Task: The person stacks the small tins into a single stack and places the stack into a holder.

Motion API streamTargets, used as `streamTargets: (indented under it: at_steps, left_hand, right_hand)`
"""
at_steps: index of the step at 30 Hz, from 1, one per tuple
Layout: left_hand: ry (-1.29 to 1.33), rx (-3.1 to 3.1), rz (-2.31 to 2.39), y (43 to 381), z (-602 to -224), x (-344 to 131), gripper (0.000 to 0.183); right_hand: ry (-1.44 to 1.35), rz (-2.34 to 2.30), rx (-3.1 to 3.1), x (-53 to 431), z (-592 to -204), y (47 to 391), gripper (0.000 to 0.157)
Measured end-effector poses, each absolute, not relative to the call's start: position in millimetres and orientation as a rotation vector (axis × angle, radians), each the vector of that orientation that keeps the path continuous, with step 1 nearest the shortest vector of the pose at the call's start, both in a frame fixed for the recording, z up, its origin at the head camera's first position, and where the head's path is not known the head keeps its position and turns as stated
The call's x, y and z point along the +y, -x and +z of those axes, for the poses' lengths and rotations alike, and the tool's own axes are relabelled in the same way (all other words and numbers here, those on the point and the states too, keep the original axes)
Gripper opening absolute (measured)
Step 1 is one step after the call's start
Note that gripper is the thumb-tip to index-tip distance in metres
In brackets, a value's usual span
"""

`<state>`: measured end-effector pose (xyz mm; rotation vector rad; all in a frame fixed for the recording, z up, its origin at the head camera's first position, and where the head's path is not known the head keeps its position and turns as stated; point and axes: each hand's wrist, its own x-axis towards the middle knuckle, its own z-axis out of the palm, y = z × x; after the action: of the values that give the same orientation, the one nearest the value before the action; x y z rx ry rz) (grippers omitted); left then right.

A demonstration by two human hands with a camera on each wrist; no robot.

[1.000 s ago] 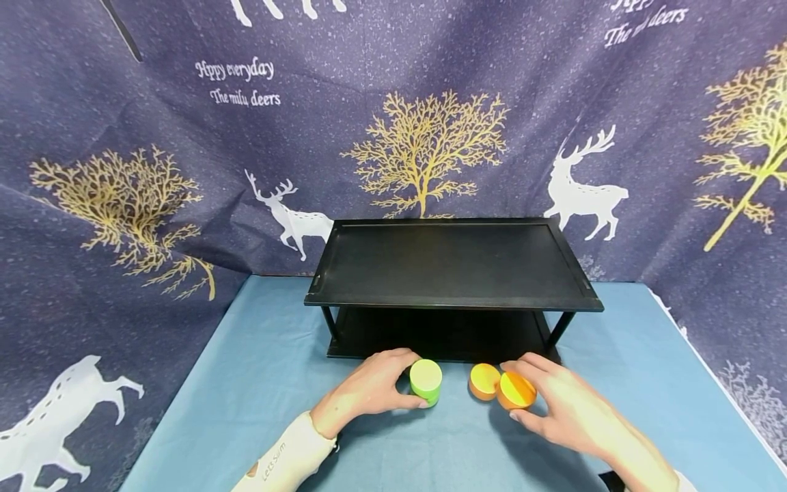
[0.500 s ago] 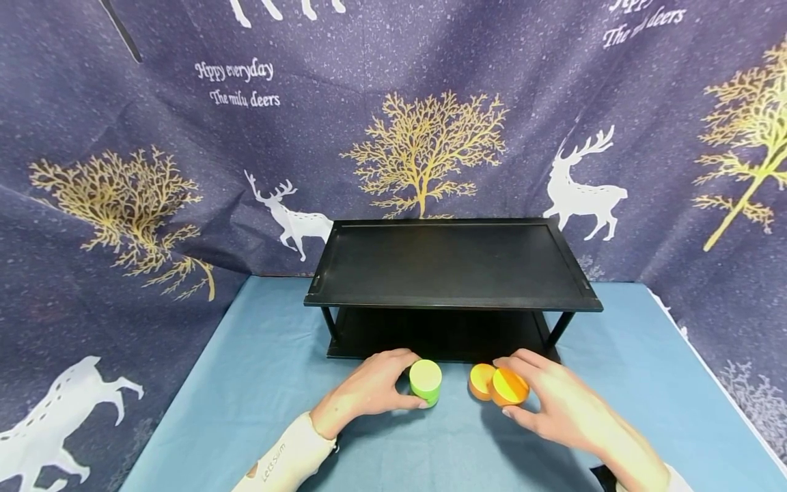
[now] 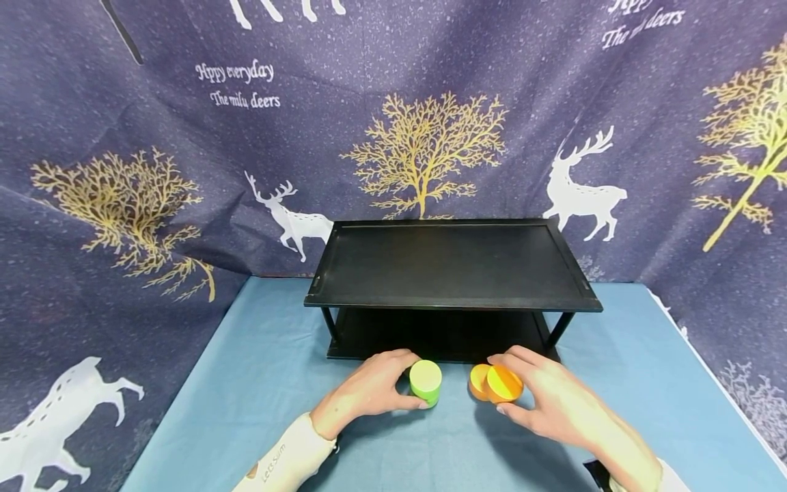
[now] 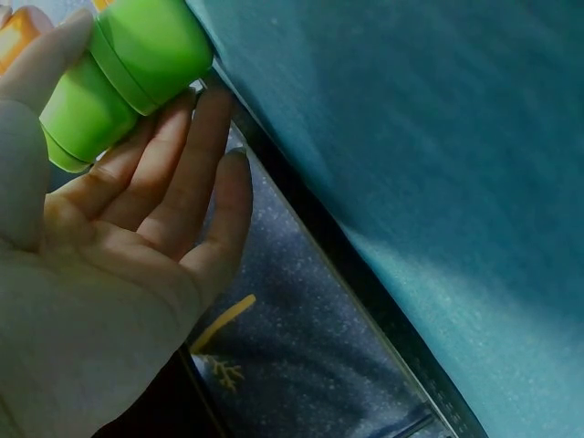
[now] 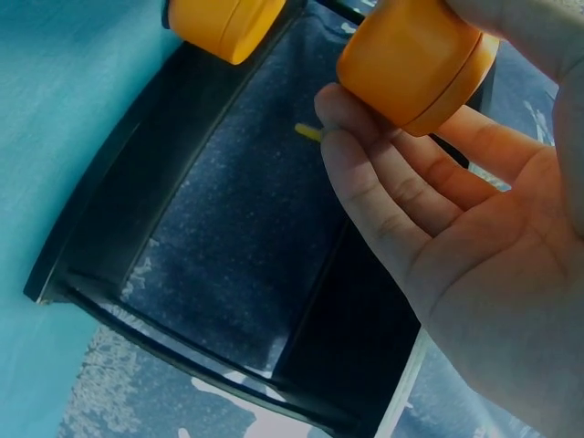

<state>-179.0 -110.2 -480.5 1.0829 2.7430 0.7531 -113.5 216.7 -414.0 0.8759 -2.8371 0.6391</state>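
My left hand curls its thumb and fingers round a stack of two small round green jars, one on top of the other, on the blue cloth. The upper green jar has a pale lid. To the right, my right hand pinches an orange jar between thumb and fingers. This held jar stands off the tabletop, tilted slightly. A second orange jar rests just left of it and is partly covered by it in the head view; its side shows in the right wrist view, too.
A black two-tier shelf stands right behind the jars, its lower board close to both hands. The blue cloth covers the table. Dark fabric printed with deer and trees hangs behind and at the sides.
My right hand has carried its orange jar a little left and slightly upward in view, overlapping more of the second orange jar. The left hand and green jars stay put.
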Motion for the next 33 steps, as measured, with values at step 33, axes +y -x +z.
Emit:
streamTargets:
  at_steps: [33]
  left_hand:
    - [-1.069, 2.746, 0.755, 178, -479, -110, 0.059]
  right_hand:
    - [-0.947, 0.652, -2.743, 203, -411, 121, 0.058]
